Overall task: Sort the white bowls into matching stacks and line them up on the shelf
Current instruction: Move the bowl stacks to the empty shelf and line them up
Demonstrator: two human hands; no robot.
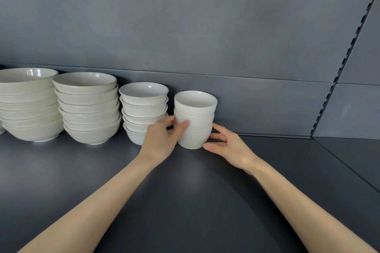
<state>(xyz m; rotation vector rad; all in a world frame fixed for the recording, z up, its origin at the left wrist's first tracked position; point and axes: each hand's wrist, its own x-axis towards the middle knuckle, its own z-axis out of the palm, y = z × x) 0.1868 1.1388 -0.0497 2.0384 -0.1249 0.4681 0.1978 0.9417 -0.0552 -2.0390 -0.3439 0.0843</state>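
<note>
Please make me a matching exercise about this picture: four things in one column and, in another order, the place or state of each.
1. largest bowl stack
2. small bowl stack
3. deep bowl stack
4. right hand

a. partly hidden behind the left hand
b. fingers straight, touching a stack's right side
c. cut by the picture's left edge
d. between both hands

Pairs: 1-c, 2-a, 3-d, 4-b

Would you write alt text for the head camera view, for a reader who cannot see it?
The left hand grips a stack of three small white bowls on a grey shelf, while the right hand touches its lower right side. Three wider bowl stacks line up to its left.
</note>
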